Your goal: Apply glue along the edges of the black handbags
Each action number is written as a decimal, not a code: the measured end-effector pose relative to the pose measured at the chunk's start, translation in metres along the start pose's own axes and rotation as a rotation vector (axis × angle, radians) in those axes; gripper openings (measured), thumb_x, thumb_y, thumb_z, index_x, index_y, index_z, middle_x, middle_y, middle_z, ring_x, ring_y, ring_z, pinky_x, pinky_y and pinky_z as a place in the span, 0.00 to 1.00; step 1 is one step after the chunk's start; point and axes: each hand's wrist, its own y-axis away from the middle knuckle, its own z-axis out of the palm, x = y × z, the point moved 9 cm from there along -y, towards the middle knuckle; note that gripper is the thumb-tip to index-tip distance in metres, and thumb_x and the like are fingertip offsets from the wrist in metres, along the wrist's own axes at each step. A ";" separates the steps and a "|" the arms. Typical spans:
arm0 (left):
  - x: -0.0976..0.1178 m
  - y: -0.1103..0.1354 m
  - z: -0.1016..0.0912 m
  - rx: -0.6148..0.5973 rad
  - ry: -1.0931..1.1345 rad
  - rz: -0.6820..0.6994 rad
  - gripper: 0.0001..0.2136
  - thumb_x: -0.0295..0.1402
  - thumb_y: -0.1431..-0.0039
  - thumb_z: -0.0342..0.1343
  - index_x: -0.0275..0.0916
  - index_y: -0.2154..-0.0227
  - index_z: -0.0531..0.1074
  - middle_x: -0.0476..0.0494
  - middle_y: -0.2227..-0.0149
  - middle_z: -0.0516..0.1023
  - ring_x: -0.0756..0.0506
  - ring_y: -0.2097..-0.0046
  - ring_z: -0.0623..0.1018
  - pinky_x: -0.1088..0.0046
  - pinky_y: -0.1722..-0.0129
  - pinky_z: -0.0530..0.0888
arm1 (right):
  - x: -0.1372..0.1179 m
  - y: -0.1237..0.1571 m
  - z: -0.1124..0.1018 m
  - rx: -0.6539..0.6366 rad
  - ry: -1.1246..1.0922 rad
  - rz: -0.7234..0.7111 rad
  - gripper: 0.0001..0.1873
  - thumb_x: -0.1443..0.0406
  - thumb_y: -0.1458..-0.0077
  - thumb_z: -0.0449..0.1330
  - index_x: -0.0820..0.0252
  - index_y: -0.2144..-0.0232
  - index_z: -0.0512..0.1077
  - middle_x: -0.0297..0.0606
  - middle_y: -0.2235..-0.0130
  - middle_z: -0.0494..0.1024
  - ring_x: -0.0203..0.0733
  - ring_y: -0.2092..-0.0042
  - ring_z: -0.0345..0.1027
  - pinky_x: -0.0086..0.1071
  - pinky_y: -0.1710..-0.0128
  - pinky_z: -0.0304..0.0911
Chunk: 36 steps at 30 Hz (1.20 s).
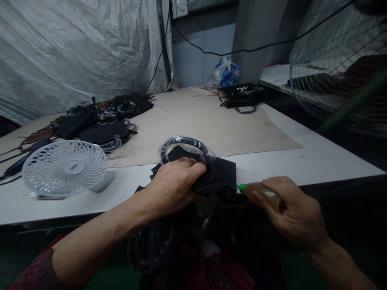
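My left hand [175, 183] is closed on a black handbag [224, 172] at the table's front edge, gripping bunched dark material near its middle. The bag's curved handle [181, 140] is wrapped in clear plastic and arches up behind my fingers. In my right hand [298, 213] is a squeeze bottle [256, 191] of amber liquid, lying nearly level. Its green nozzle tip points left, at or very near the bag's right edge; whether they touch I cannot tell. Another plastic-wrapped handle [148, 262] hangs dimly below, over my lap.
A white fan [65, 167] stands on the table [320, 161] at left. Behind it lies a pile of black bags [102, 131]. More black bags [242, 94] and a plastic bag [228, 72] sit at the back right. A large caged fan [338, 80] is at far right.
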 end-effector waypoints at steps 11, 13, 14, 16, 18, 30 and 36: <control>0.001 0.003 0.001 0.018 0.013 0.014 0.01 0.30 0.40 0.57 0.39 0.65 0.72 0.40 0.64 0.80 0.40 0.60 0.80 0.65 0.65 0.77 | -0.006 -0.002 -0.020 -0.038 -0.148 0.126 0.06 0.57 0.33 0.60 0.51 0.58 0.71 0.36 0.64 0.78 0.44 0.68 0.75 0.36 0.69 0.71; 0.001 0.004 0.002 0.022 0.015 0.017 0.02 0.30 0.40 0.56 0.39 0.65 0.72 0.40 0.63 0.80 0.40 0.60 0.80 0.64 0.65 0.77 | -0.010 -0.004 -0.017 -0.091 -0.203 0.118 0.04 0.59 0.33 0.60 0.50 0.59 0.71 0.34 0.65 0.77 0.42 0.69 0.74 0.34 0.72 0.69; 0.001 0.005 0.002 0.025 0.015 0.020 0.02 0.30 0.40 0.56 0.39 0.65 0.72 0.40 0.63 0.80 0.39 0.60 0.80 0.64 0.65 0.77 | -0.012 -0.005 -0.016 -0.105 -0.229 0.115 0.03 0.59 0.33 0.60 0.49 0.59 0.72 0.34 0.64 0.78 0.42 0.69 0.74 0.34 0.72 0.69; 0.002 0.005 0.002 0.033 0.014 0.022 0.03 0.29 0.40 0.56 0.38 0.64 0.72 0.39 0.63 0.80 0.39 0.59 0.81 0.63 0.64 0.78 | -0.014 -0.005 -0.015 -0.117 -0.253 0.108 0.03 0.60 0.34 0.60 0.49 0.58 0.72 0.35 0.63 0.78 0.43 0.68 0.75 0.34 0.72 0.69; 0.002 0.006 0.003 0.032 0.011 0.015 0.03 0.29 0.40 0.56 0.38 0.63 0.73 0.38 0.62 0.81 0.38 0.58 0.81 0.62 0.63 0.79 | -0.016 -0.005 -0.017 -0.105 -0.234 0.104 0.04 0.60 0.35 0.61 0.50 0.58 0.73 0.35 0.64 0.78 0.43 0.68 0.74 0.34 0.72 0.69; 0.004 0.013 0.007 0.075 -0.013 0.042 0.06 0.29 0.42 0.57 0.37 0.62 0.74 0.34 0.58 0.83 0.35 0.55 0.83 0.58 0.61 0.83 | -0.022 -0.003 -0.017 -0.132 -0.250 0.114 0.04 0.61 0.36 0.62 0.51 0.59 0.74 0.32 0.65 0.79 0.40 0.69 0.75 0.31 0.72 0.69; 0.005 0.015 0.003 0.113 -0.016 0.051 0.06 0.28 0.42 0.56 0.37 0.62 0.73 0.35 0.58 0.83 0.36 0.56 0.83 0.58 0.62 0.83 | -0.028 -0.002 -0.019 -0.143 -0.218 0.109 0.04 0.60 0.35 0.62 0.51 0.59 0.74 0.32 0.67 0.77 0.39 0.71 0.73 0.31 0.74 0.68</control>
